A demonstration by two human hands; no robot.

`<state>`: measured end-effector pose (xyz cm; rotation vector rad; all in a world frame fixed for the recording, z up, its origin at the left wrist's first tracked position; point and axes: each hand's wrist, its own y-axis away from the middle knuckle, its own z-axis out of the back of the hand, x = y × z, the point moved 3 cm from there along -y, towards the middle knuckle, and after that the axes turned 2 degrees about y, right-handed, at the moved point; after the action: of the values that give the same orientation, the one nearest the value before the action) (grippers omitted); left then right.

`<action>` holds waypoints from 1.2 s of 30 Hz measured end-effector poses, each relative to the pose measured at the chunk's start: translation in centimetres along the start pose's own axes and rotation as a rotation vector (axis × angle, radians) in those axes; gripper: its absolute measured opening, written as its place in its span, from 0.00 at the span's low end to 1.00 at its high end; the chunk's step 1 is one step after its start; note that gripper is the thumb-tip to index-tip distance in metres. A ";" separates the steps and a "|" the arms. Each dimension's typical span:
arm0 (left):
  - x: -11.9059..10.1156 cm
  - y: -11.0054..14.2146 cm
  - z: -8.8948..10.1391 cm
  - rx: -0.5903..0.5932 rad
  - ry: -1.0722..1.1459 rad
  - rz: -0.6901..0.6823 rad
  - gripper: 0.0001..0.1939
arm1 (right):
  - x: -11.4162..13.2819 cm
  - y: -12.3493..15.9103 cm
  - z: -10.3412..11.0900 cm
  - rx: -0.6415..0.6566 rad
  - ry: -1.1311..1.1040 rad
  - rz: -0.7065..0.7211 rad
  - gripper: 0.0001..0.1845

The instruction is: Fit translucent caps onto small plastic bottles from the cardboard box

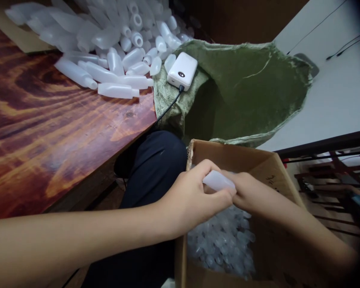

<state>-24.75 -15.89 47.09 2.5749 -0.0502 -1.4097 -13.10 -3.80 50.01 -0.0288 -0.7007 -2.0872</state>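
Observation:
Both my hands meet over an open cardboard box (267, 168) at the lower middle. My left hand (192, 196) is closed around a small translucent white plastic bottle (217, 181), fingers curled over its top. My right hand (252, 192) grips the same bottle from the right side; its fingertips are mostly hidden behind the left hand. Inside the box lies a heap of small clear plastic caps (222, 240).
A pile of several translucent bottles (114, 52) lies on the wooden table (48, 132) at upper left. A white power bank (182, 70) with a black cable rests on the edge of an open green woven sack (252, 88). My dark-trousered knee (153, 168) is under the table.

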 end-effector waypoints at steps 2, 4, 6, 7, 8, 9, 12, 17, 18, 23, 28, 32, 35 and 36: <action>0.1 0.0 0.0 0.034 0.008 0.031 0.08 | -0.3 0.2 1.1 0.015 0.033 -0.020 0.09; 0.0 -0.1 -0.1 0.052 0.045 0.057 0.08 | -0.4 0.4 1.7 0.052 0.047 -0.027 0.10; 0.0 -0.2 -0.1 0.050 0.073 0.065 0.09 | -0.4 0.6 2.0 0.099 0.020 -0.019 0.11; 0.0 -0.3 -0.1 0.049 0.085 0.066 0.10 | -0.3 0.8 2.2 0.109 -0.014 -0.015 0.10; 0.0 -0.3 -0.1 0.045 0.097 0.066 0.11 | -0.2 0.9 2.4 0.107 -0.054 -0.011 0.09; -0.1 -0.3 -0.1 0.041 0.110 0.065 0.12 | -0.1 1.1 2.7 0.097 -0.095 -0.009 0.09; -0.1 -0.3 -0.2 0.029 0.142 0.072 0.12 | -0.1 1.4 3.6 0.043 -0.193 -0.039 0.11; 0.1 -0.2 0.0 0.014 0.076 0.115 0.12 | -0.9 1.3 4.0 -0.017 -0.176 -0.075 0.18; 0.2 -0.3 0.1 0.008 0.058 0.115 0.12 | -1.1 1.2 3.8 -0.010 -0.147 -0.078 0.16; -0.1 -0.4 0.3 -0.019 0.029 0.142 0.14 | -1.4 1.4 3.5 -0.077 -0.178 -0.113 0.19; -0.5 -0.5 0.3 -0.051 0.048 0.172 0.15 | -0.2 2.6 5.3 -0.470 -0.313 -0.117 0.17; -0.8 -0.8 0.4 -0.058 0.077 0.178 0.15 | 0.8 2.5 5.3 -0.380 -0.186 0.106 0.12; -1.0 -1.0 0.4 -0.056 0.130 0.184 0.13 | 0.8 2.4 5.1 -0.336 -0.136 0.196 0.10; -1.1 -1.0 0.4 -0.044 0.145 0.189 0.14 | 0.8 2.4 5.2 -0.353 -0.122 0.223 0.10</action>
<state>-25.73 -14.79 47.58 2.5516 -0.2312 -1.1426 -12.95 -2.95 55.71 -0.4166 -0.3725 -1.9791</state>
